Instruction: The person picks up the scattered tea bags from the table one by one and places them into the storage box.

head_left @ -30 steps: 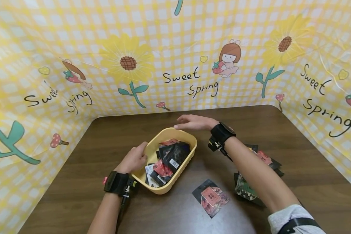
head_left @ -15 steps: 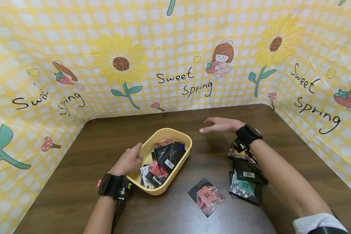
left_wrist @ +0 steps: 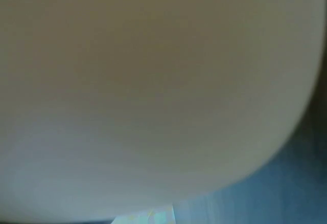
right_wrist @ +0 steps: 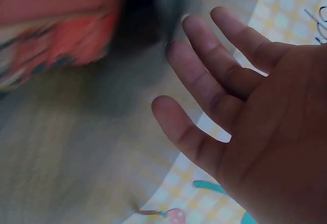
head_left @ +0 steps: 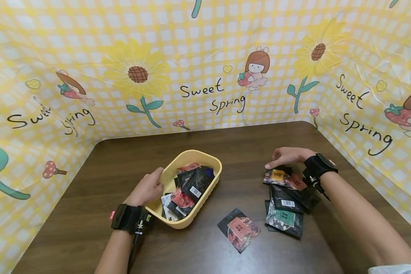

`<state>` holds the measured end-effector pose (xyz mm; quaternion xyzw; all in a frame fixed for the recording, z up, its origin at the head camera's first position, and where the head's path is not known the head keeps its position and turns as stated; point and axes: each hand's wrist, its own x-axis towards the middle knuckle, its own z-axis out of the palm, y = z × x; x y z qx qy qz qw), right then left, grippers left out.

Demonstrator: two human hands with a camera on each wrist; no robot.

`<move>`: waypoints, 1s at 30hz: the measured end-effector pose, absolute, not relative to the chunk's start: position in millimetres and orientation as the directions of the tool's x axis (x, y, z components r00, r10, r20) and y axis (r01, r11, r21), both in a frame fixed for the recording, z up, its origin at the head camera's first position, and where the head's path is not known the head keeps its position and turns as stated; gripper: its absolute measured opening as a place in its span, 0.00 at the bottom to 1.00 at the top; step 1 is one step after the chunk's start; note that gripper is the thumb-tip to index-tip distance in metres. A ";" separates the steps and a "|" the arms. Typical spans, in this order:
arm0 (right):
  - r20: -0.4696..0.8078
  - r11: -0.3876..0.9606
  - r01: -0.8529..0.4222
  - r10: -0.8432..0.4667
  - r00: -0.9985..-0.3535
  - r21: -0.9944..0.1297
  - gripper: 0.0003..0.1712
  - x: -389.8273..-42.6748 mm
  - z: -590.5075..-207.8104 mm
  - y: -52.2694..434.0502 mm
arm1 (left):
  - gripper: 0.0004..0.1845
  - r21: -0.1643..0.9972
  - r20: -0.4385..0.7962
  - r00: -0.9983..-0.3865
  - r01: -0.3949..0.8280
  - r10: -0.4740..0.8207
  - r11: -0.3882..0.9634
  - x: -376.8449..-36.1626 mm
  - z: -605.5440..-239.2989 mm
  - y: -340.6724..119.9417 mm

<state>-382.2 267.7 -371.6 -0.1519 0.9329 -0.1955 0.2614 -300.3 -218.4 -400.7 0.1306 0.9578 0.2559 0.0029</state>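
My left hand (head_left: 148, 188) grips the left rim of a yellow plastic basket (head_left: 217, 179); its fingers are curled over the edge. Inside lie several black, red and white sachets (head_left: 197, 184). My right hand (head_left: 289, 156) hovers at the far end of a loose pile of sachets on the right, close to one with a yellow label (head_left: 277, 175). In the right wrist view, the fingers of my right hand (right_wrist: 240, 91) are spread and loosely bent, holding nothing. A large blurred pale surface fills most of the left wrist view.
Between basket and pile, a single sachet with a red label (head_left: 239, 229) lies on the brown wooden table (head_left: 133, 251). The pile's near end holds a sachet with a green label (head_left: 284, 218). A yellow checked cloth (head_left: 198, 45) walls the back and sides.
My right hand has moved from the basket's far rim rightward to the sachet pile, which is now more fully in sight. My left hand still grips the basket. The head view has shifted slightly.
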 end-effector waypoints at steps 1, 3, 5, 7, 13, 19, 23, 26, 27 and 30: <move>-0.436 0.877 -0.172 -0.382 -0.815 -0.449 0.47 -382.1 -373.3 270.0 | 0.21 0.494 0.056 -0.967 0.245 0.250 0.834 -300.1 -400.2 -218.7; -0.442 0.875 -0.168 -0.385 -0.810 -0.454 0.43 -382.4 -376.6 273.0 | 0.21 0.507 0.041 -0.968 0.234 0.248 0.830 -299.4 -399.2 -219.1; -0.443 0.874 -0.174 -0.390 -0.807 -0.453 0.40 -381.8 -378.4 273.8 | 0.21 0.509 0.038 -0.968 0.232 0.248 0.829 -299.6 -399.1 -219.6; -0.440 0.873 -0.188 -0.400 -0.804 -0.450 0.37 -381.6 -380.1 272.7 | 0.21 0.507 0.047 -0.968 0.235 0.245 0.830 -299.6 -399.3 -219.5; -0.449 0.889 -0.191 -0.383 -0.807 -0.416 0.37 -376.0 -383.9 263.0 | 0.21 0.502 0.068 -0.965 0.253 0.254 0.827 -299.7 -401.0 -218.6; -0.445 0.908 -0.150 -0.329 -0.833 -0.391 0.44 -371.4 -388.9 254.0 | 0.21 0.506 0.054 -0.967 0.240 0.247 0.828 -299.9 -400.8 -218.9; -0.462 0.909 -0.134 -0.322 -0.826 -0.394 0.41 -372.9 -389.6 252.0 | 0.21 0.508 0.054 -0.968 0.238 0.245 0.828 -300.2 -401.1 -219.4; -0.480 0.910 -0.137 -0.328 -0.814 -0.391 0.37 -375.5 -389.1 251.6 | 0.21 0.511 0.047 -0.969 0.231 0.241 0.828 -299.9 -400.9 -219.6; -0.484 0.909 -0.135 -0.330 -0.810 -0.394 0.37 -376.1 -388.9 251.6 | 0.21 0.513 0.043 -0.970 0.228 0.241 0.827 -299.7 -400.7 -219.5; -0.479 0.903 -0.137 -0.339 -0.810 -0.407 0.38 -376.8 -387.8 251.7 | 0.22 0.519 0.035 -0.971 0.222 0.239 0.826 -299.6 -400.1 -219.6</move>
